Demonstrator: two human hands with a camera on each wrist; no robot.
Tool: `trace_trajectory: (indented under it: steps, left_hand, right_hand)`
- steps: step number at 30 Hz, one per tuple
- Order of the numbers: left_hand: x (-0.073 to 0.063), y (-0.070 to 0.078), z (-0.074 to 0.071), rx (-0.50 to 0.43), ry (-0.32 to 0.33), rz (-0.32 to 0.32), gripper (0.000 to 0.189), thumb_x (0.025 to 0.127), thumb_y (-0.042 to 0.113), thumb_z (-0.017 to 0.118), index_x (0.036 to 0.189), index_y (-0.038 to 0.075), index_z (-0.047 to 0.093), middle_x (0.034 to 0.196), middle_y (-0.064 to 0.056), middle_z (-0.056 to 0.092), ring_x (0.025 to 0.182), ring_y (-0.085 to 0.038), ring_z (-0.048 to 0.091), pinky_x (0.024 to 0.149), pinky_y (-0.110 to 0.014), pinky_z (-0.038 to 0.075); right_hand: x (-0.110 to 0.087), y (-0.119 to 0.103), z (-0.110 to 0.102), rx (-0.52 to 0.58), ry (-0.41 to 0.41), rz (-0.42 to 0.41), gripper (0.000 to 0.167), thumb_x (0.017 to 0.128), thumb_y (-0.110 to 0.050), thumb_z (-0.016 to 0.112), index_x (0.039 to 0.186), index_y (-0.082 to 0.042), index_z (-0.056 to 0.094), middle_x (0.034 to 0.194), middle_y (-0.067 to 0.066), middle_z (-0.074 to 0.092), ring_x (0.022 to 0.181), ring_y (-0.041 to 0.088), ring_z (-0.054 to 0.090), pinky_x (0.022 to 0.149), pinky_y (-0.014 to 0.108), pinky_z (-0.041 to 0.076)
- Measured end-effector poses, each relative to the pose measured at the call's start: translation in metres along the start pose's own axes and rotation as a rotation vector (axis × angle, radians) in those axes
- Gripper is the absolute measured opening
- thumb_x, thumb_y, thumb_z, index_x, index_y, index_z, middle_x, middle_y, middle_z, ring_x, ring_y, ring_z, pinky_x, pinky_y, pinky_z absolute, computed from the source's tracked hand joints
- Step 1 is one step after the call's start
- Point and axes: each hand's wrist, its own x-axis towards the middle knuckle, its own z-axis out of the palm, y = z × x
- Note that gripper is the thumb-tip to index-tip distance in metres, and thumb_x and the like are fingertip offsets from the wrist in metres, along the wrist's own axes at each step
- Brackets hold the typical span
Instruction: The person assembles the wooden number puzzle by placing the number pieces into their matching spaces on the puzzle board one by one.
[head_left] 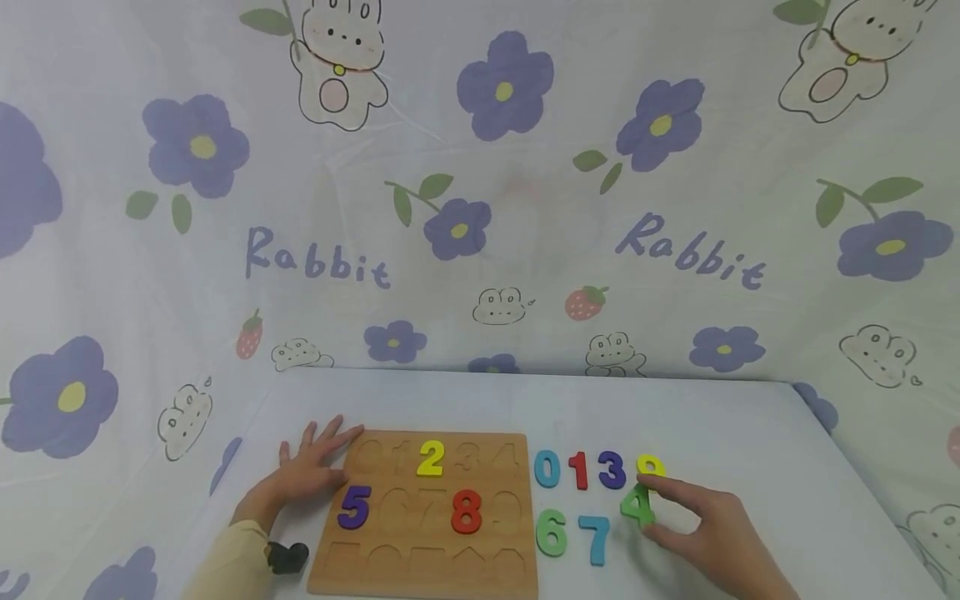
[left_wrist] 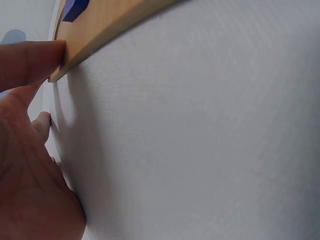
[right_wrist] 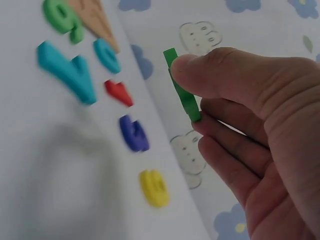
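Note:
My right hand [head_left: 708, 521] pinches a green number 4 [head_left: 637, 507] between thumb and fingers. In the right wrist view this green piece [right_wrist: 184, 92] is seen edge-on, raised above the table. A wooden number board [head_left: 405, 535] lies to the left, with a yellow 2 [head_left: 431, 459], a purple 5 [head_left: 354, 507] and a red 8 [head_left: 467, 512] on it. My left hand [head_left: 307, 471] rests at the board's left edge, fingers spread and thumb touching the side. The left wrist view shows that thumb [left_wrist: 35, 60] against the wood.
Right of the board lie a blue 0 [head_left: 547, 468], red 1 [head_left: 578, 471], purple 3 [head_left: 612, 470], green 6 [head_left: 551, 533] and blue 7 [head_left: 595, 538]. A yellow 9 [head_left: 649, 465] is partly covered by the right hand. A patterned curtain [head_left: 525, 183] hangs behind the white table [head_left: 720, 433].

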Motion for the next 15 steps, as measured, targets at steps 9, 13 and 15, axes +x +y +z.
trace_trajectory:
  steps: [9,13,15]
  left_hand:
    - [-0.001,0.001,0.000,0.029,-0.005,-0.023,0.083,0.089,0.021,0.071,0.168,0.025,0.047,0.183,-0.023,0.012,0.164,-0.061,-0.013,0.118,-0.086,-0.022]
    - [-0.001,0.004,-0.002,0.029,-0.016,-0.017,0.083,0.089,0.020,0.072,0.168,0.024,0.046,0.183,-0.022,0.011,0.164,-0.062,-0.012,0.118,-0.087,-0.021]
    - [-0.002,0.006,-0.002,0.028,-0.016,-0.021,0.083,0.089,0.019,0.073,0.168,0.024,0.047,0.183,-0.023,0.012,0.164,-0.062,-0.012,0.118,-0.087,-0.020]
  right_hand:
    - [0.019,-0.038,-0.012,0.023,0.096,-0.130,0.058,0.088,-0.030,0.093,0.143,-0.020,0.075,0.138,0.002,0.078,0.133,0.036,0.072,0.107,0.064,0.059]
    - [0.031,-0.052,-0.013,0.053,0.132,-0.198,0.057,0.089,-0.025,0.092,0.143,-0.019,0.075,0.138,0.002,0.079,0.133,0.035,0.072,0.107,0.064,0.059]
    - [0.037,-0.059,-0.012,0.061,0.144,-0.234,0.056,0.089,-0.024,0.092,0.142,-0.019,0.075,0.138,0.002,0.078,0.133,0.035,0.072,0.106,0.063,0.059]
